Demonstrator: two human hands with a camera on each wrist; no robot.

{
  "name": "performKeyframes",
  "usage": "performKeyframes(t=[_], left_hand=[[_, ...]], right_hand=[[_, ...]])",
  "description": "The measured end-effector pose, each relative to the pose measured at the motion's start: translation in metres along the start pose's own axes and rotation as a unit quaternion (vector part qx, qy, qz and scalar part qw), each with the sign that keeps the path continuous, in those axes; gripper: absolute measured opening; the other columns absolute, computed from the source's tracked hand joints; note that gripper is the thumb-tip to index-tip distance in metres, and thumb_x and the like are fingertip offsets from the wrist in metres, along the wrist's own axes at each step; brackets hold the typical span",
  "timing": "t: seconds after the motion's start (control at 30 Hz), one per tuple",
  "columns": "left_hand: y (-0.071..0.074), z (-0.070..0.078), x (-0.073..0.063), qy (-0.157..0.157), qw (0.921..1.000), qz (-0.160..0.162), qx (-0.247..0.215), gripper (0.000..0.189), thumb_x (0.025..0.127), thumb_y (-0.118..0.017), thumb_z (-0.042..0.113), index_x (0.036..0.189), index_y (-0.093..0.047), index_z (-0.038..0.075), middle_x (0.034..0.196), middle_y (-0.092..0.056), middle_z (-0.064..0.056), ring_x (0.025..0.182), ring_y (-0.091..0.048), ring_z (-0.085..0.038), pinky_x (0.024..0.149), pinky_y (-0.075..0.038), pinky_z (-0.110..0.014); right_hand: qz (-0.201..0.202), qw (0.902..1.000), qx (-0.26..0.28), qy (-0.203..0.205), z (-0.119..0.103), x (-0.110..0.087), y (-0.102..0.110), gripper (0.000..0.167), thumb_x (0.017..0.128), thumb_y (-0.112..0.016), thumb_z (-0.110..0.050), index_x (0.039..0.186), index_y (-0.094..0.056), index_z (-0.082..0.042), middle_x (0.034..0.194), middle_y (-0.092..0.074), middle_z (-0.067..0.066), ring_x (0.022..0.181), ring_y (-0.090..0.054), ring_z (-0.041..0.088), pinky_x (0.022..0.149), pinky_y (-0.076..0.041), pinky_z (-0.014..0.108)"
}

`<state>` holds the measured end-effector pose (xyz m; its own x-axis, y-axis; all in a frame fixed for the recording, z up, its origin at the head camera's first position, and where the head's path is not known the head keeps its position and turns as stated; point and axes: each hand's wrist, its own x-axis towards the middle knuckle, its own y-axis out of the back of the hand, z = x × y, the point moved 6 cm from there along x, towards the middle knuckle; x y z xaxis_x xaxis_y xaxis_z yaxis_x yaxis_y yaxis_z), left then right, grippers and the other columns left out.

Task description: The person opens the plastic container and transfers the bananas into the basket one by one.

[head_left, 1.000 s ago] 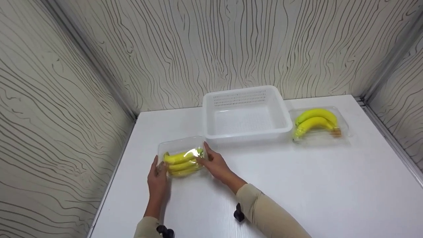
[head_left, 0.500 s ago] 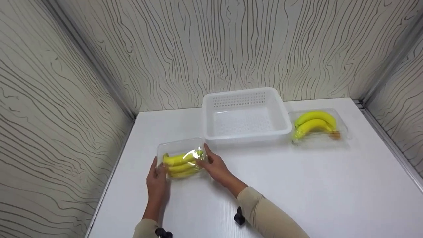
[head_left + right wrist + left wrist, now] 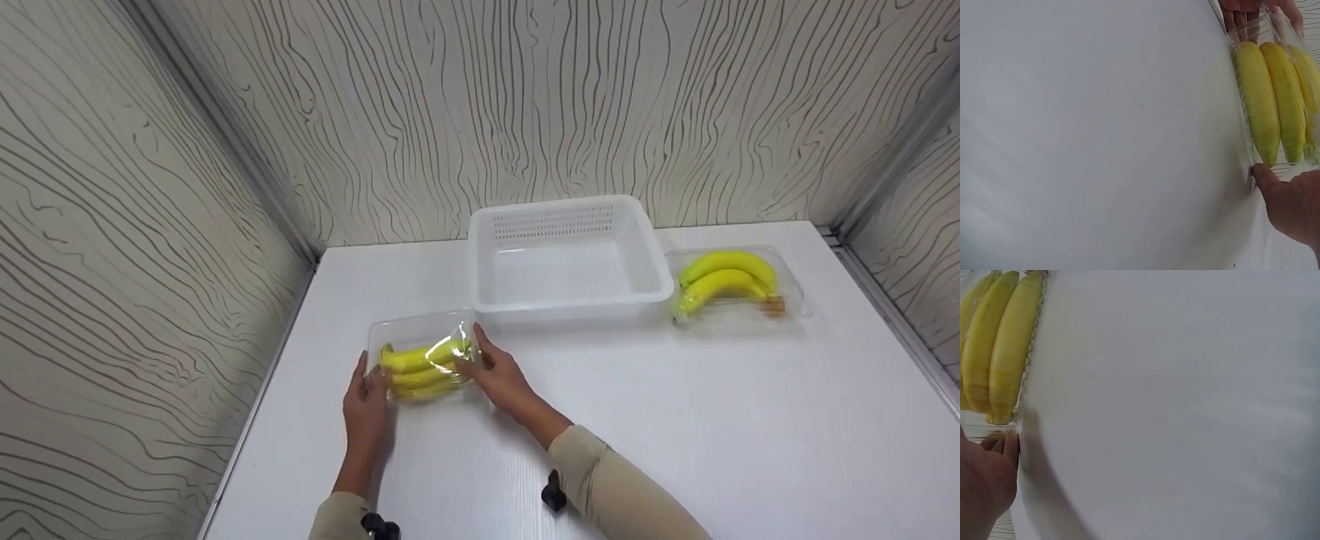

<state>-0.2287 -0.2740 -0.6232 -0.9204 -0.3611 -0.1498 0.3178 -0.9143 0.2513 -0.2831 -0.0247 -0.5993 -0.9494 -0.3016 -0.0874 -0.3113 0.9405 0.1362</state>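
Both hands hold a clear plastic box with several yellow bananas inside, at the left front of the white basket. My left hand grips the box's left end, thumb on the near side. At the right end my right hand pinches the box, its thumb over the top. In the left wrist view the bananas show through the clear wall, just beyond the left hand. The right wrist view has the right hand at the box's end below the banana tips.
A white perforated plastic basket stands against the back of the white table. To its right lies a second clear box with yellow bananas. Patterned wall panels enclose the table at the back and sides.
Hardly anything differs. The whole head view has shifted slightly, while both hands keep their hold on the banana box in about the same place beside the basket.
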Motion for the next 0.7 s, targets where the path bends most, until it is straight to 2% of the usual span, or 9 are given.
performKeyframes(t=[0.1, 0.3, 0.5, 0.7], left_hand=[[-0.0002, -0.0008, 0.0001, -0.004, 1.0, -0.001, -0.008, 0.072, 0.108, -0.051, 0.062, 0.17, -0.021, 0.041, 0.177, -0.032, -0.005, 0.167, -0.025, -0.03, 0.135, -0.027, -0.052], [-0.0013, -0.0016, -0.0004, -0.013, 0.9998, 0.008, -0.009, 0.073, 0.108, -0.053, 0.059, 0.17, -0.024, 0.037, 0.178, -0.03, -0.007, 0.167, -0.024, -0.031, 0.135, -0.028, -0.052], [-0.0007, -0.0006, -0.004, -0.022, 0.9997, 0.013, -0.002, 0.072, 0.108, -0.052, 0.059, 0.17, -0.026, 0.035, 0.179, -0.028, -0.007, 0.168, -0.023, -0.033, 0.135, -0.027, -0.054], [-0.0013, -0.0031, -0.0076, -0.011, 0.9999, 0.007, 0.005, 0.072, 0.107, -0.05, 0.064, 0.17, -0.023, 0.04, 0.18, -0.023, -0.003, 0.169, -0.02, -0.032, 0.134, -0.027, -0.054]], right_hand=[[-0.002, 1.0, 0.002, 0.002, 0.0005, -0.0016, 0.0, 0.089, 0.103, -0.069, -0.044, 0.172, -0.02, -0.018, 0.171, -0.038, 0.021, 0.153, -0.049, 0.038, 0.125, -0.043, 0.054], [-0.009, 0.9999, 0.001, -0.012, 0.003, -0.003, 0.0005, 0.087, 0.104, -0.067, -0.048, 0.172, -0.019, -0.023, 0.177, -0.027, 0.015, 0.162, -0.034, 0.038, 0.13, -0.034, 0.055], [-0.004, 1.0, -0.002, -0.006, 0.005, -0.0045, 0.0026, 0.087, 0.103, -0.069, -0.045, 0.172, -0.021, -0.022, 0.176, -0.031, 0.015, 0.161, -0.036, 0.038, 0.131, -0.033, 0.054], [0.001, 1.0, -0.006, 0.002, 0.0063, -0.0075, 0.0034, 0.088, 0.102, -0.07, -0.046, 0.172, -0.022, -0.02, 0.175, -0.03, 0.016, 0.161, -0.034, 0.039, 0.132, -0.03, 0.054]])
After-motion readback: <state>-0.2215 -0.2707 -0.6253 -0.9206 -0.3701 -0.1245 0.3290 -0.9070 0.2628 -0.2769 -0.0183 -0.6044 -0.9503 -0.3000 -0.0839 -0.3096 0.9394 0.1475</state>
